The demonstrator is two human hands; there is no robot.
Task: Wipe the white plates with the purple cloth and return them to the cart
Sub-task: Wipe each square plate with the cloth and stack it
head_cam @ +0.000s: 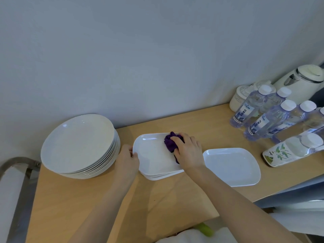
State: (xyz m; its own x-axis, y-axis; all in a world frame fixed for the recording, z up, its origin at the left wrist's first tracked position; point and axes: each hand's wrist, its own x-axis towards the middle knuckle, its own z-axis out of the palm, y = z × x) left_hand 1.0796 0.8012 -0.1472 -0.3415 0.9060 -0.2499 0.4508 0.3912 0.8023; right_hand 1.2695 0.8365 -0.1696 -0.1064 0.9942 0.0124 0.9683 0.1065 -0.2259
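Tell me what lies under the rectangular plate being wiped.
Under the top rectangular plate more white rectangular plates are stacked; only their front edges show, so their count and surfaces stay hidden.

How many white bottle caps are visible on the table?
6 at least. Two caps at the back, two in the middle row, one cut off at the right edge, one nearest. More may be out of frame.

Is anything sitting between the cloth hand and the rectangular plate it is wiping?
Only the purple cloth itself. The right hand presses it onto the top plate of the rectangular stack, and the left hand grips that plate's left edge. Nothing else lies on the plate.
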